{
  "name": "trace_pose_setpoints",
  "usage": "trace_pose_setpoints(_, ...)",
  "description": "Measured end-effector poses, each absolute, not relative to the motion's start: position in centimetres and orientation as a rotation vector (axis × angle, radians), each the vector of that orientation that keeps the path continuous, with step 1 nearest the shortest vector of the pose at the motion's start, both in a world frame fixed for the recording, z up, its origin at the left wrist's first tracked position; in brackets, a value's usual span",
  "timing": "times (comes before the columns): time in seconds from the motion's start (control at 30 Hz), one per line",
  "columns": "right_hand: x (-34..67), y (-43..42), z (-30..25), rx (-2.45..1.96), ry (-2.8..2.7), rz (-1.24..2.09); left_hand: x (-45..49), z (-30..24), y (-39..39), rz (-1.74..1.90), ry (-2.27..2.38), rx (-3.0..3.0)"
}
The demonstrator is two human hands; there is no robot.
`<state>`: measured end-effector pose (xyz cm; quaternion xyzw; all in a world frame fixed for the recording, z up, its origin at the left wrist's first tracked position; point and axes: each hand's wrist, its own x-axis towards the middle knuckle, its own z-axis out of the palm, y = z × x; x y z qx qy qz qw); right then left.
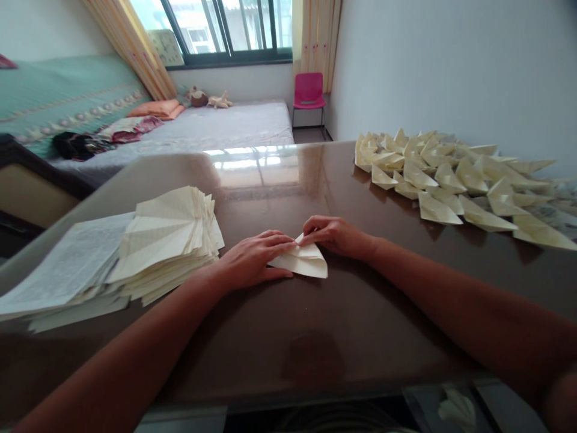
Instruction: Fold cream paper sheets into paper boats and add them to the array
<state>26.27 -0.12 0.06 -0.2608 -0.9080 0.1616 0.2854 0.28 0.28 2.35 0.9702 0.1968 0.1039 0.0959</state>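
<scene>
A cream folded paper piece (304,261) lies on the glossy brown table (315,325) in front of me. My left hand (252,258) rests flat on its left part, fingers stretched out and pressing it down. My right hand (336,236) pinches the paper's upper corner between curled fingers. A stack of partly folded cream sheets (166,243) lies just left of my left hand.
Printed flat sheets (67,267) lie under and left of the stack. Several finished paper boats (451,174) cover the table's right side by the white wall. Beyond the table are a bed (216,126), a pink chair (309,91) and a window.
</scene>
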Motion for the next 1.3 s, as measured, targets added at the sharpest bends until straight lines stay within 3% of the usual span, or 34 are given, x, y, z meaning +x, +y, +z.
trace_pose_setpoints(0.43,26.0,-4.3,4.2,-0.941,-2.715,0.328,0.5,2.2,-0.4,0.364,0.557,3.004)
trace_pose_setpoints(0.97,23.7,-6.4,4.2,-1.289,-2.816,0.008,0.5,3.1,-0.6,0.286,0.495,3.097)
trace_pose_setpoints(1.3,24.0,-5.8,4.1,-1.339,-2.723,0.246,0.3,2.1,0.5,0.409,0.637,2.699)
